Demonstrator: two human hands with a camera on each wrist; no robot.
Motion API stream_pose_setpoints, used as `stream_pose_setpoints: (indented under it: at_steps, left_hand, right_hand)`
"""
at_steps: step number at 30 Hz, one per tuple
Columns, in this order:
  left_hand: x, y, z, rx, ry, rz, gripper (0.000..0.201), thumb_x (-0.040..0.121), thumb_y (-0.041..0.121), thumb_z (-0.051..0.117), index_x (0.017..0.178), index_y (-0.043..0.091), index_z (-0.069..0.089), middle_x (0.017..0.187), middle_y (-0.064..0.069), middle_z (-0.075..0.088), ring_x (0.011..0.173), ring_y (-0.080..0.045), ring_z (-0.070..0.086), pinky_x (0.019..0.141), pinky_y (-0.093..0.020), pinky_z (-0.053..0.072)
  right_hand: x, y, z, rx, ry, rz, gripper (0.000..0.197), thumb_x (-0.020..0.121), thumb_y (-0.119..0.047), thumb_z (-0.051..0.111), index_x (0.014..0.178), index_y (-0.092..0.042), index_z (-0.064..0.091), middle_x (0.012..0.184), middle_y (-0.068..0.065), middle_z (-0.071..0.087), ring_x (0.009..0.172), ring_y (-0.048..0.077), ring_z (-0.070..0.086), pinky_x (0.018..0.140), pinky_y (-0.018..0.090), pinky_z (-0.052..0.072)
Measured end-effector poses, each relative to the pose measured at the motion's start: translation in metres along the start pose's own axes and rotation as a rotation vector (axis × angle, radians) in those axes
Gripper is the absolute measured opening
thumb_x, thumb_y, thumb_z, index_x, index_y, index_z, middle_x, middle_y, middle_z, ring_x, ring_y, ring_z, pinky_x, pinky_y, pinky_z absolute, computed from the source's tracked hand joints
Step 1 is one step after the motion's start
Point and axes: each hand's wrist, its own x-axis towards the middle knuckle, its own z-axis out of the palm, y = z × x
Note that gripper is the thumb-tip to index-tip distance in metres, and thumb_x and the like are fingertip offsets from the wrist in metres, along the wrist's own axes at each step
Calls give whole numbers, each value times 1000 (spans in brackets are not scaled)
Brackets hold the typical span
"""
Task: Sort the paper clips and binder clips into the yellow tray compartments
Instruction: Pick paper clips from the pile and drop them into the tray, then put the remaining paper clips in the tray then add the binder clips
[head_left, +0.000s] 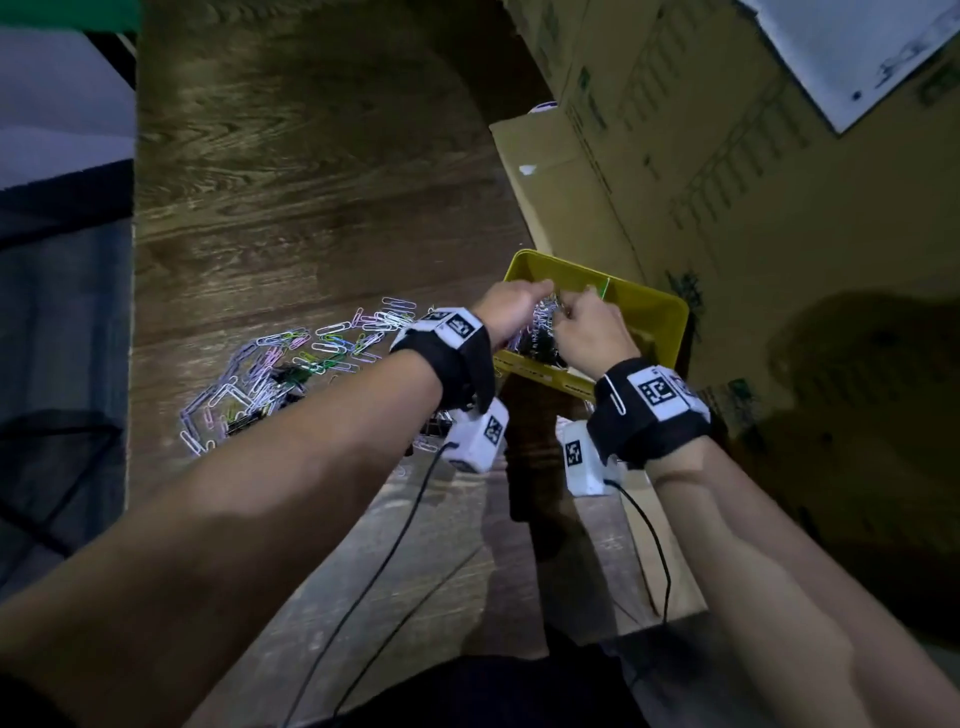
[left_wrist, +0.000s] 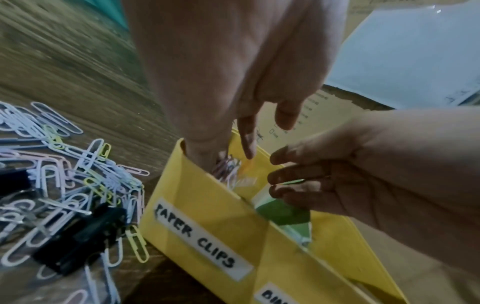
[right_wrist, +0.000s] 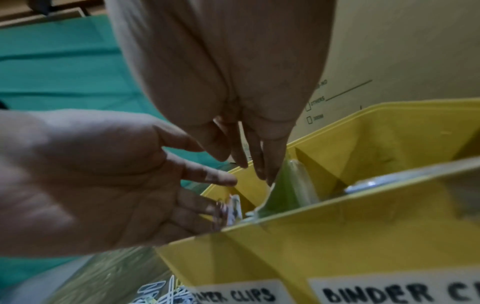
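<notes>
1. At the far left of the head view, a dark cloth and a pale surface border the wooden table (head_left: 311, 182).
2. Left of centre in that view, a loose pile of paper clips (head_left: 291, 364) in white, pink, yellow and green lies spread on the table. The left-wrist view shows black binder clips (left_wrist: 78, 236) mixed into this pile at the lower left of its frame.
3. Just right of the pile, the left hand (head_left: 511, 312) reaches over the near left part of the yellow tray (head_left: 649, 306). Its fingers are straight and slightly spread, pointing down into the compartment labelled "PAPER CLIPS" (left_wrist: 197, 234), where a bunch of clips (left_wrist: 228, 168) sits under the fingertips. I cannot tell whether the fingers touch or hold any of them.
4. Right beside it, nearly touching, the right hand (head_left: 592, 332) is over the same tray. Its fingers are close together and point down by the green divider (right_wrist: 283, 195) between the two compartments. Whether they pinch a clip cannot be told.
5. The tray sits in the centre right of the head view, its second label reading "BINDER C…" (right_wrist: 389, 292) at the lower right of the right-wrist view.
6. Cardboard boxes (head_left: 727, 156) fill the upper right behind the tray.
</notes>
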Motion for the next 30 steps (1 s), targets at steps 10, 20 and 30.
stream_pose_setpoints:
  at_steps: [10,20,30]
  left_hand:
    - [-77,-57,-54,-60,100,176,13,91,11,57,83,5,66,71,-9,62,59,-9,57,55,-21,47]
    - [-164,-191,-241,702,620,-6,46,77,20,73,119,24,57,108,-13,54,83,-26,58,85,-40,49]
    - [-144,-237,-257,1051,316,-74,69,77,53,64,136,39,31,125,-8,41,92,-30,61,77,-43,53]
  right_hand:
    - [-5,-5,31,-52,85,-241,29,88,-11,57,116,-14,65,125,11,59,119,24,51,102,27,34]
    - [-42,-77,130,-181,-299,-765,34,90,-10,55,124,-11,57,127,6,48,100,20,57,84,21,41]
    - [-49,-142,239,-807,-458,-726,68,87,-25,62,144,-31,25,152,15,10,86,33,63,64,37,42]
